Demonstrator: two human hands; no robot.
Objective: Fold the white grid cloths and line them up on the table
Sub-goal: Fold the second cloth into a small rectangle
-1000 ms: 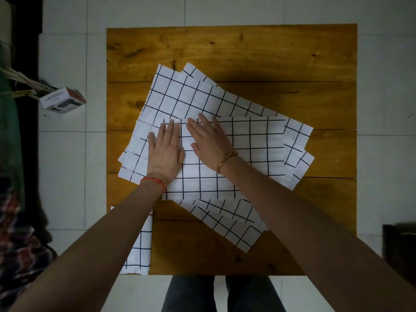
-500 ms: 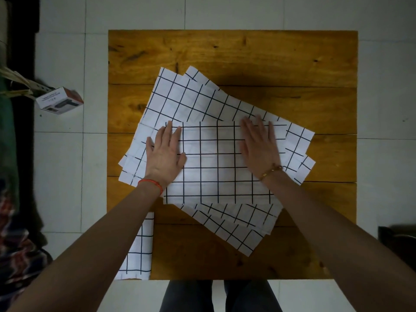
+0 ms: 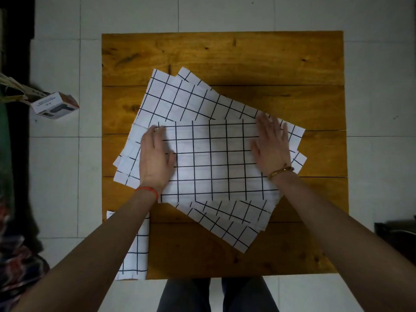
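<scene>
Both hands — left hand (image 3: 155,158), right hand (image 3: 271,147) — press flat, fingers straight, on the top cloth (image 3: 213,158) on my table (image 3: 225,55).

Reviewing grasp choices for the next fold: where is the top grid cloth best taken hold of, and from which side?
Probably at the top grid cloth's two near corners, coming in from the person's side: that long edge lies straight and exposed over the pile, and the left hand and right hand already sit at its ends.

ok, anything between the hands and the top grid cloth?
Nothing visible. Left hand and right hand lie flat on the top grid cloth, one at each end. It rests on other skewed cloths.
</scene>
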